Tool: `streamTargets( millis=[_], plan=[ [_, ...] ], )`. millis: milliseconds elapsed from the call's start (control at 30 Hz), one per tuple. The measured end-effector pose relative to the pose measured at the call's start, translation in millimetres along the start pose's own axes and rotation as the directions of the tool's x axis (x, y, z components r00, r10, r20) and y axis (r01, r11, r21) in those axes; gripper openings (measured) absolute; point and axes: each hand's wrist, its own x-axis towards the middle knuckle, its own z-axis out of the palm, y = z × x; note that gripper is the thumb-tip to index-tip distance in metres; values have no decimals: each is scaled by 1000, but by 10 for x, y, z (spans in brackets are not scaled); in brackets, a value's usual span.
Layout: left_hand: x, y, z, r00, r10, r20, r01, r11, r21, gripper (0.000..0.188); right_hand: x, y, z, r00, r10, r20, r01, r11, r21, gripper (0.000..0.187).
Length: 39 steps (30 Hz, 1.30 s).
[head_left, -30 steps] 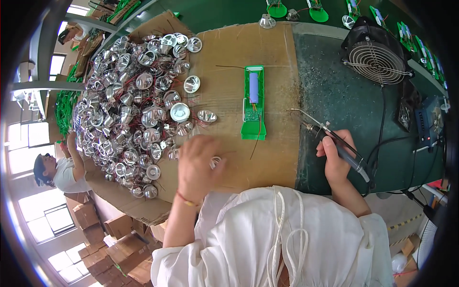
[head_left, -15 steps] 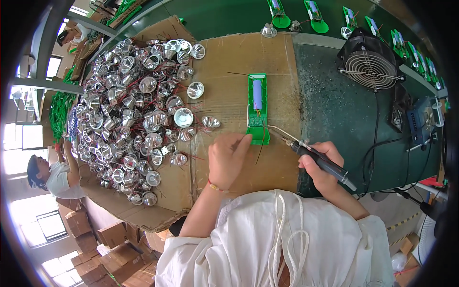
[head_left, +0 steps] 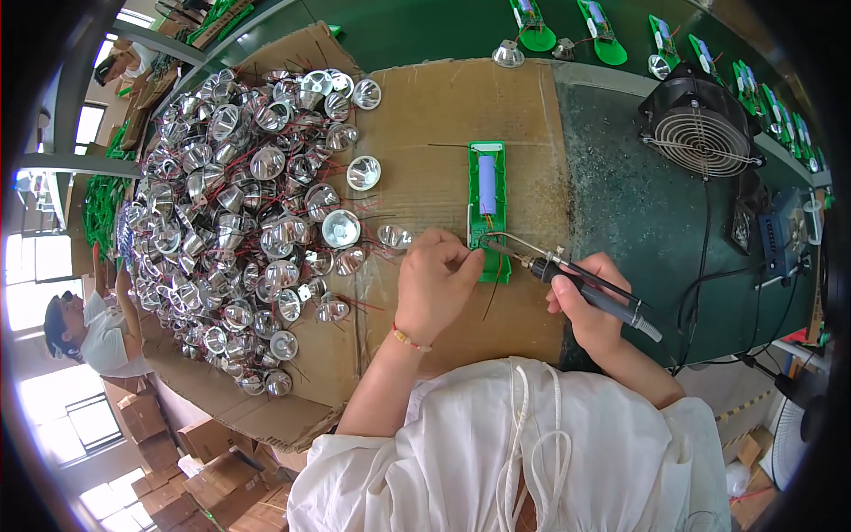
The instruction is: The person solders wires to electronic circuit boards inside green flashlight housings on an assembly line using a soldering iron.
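A green plastic housing [head_left: 502,196] lies on cardboard in front of me, with a lilac cylindrical battery [head_left: 487,184] in its upper part. Below the battery is a small green circuit board [head_left: 480,228] with short wires. My right hand [head_left: 589,306] grips a dark soldering iron [head_left: 596,298] that carries a thin curved metal tube, its tip over the lower part of the board. My left hand [head_left: 438,279] is closed in a pinch at the board's lower left edge; what its fingertips hold is hidden. A dark wire sticks out below the housing.
Left of my hands, a heap of silver reflector cups [head_left: 239,204] with red and black wires fills a cardboard box [head_left: 301,417]. A black fan [head_left: 696,133] and a blue box-shaped device [head_left: 782,232] stand at right. More green housings [head_left: 603,35] line the far side. Another person [head_left: 106,332] is at far left.
The soldering iron's tip has come left, closer to the board. My left hand has shifted up and right to the board's edge. The whole view has shifted slightly.
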Motion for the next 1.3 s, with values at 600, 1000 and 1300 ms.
streamTargets(
  millis=[600, 1000, 1300],
  plan=[
    [-24, 31, 0, 1000, 8, -11, -7, 996, 91, 14, -131, -46, -138, 996, 35, -81, -29, 997, 74, 13],
    [-297, -137, 52, 911, 405, -76, -407, 914, -6, 12, -149, -49, -170, 998, 37, -56, -33, 996, 80, 13],
    [-144, -19, 104, 991, 87, -103, -85, 996, 21, 7, -129, -62, -95, 999, -31, -27, 31, 999, -17, 14]
  ],
)
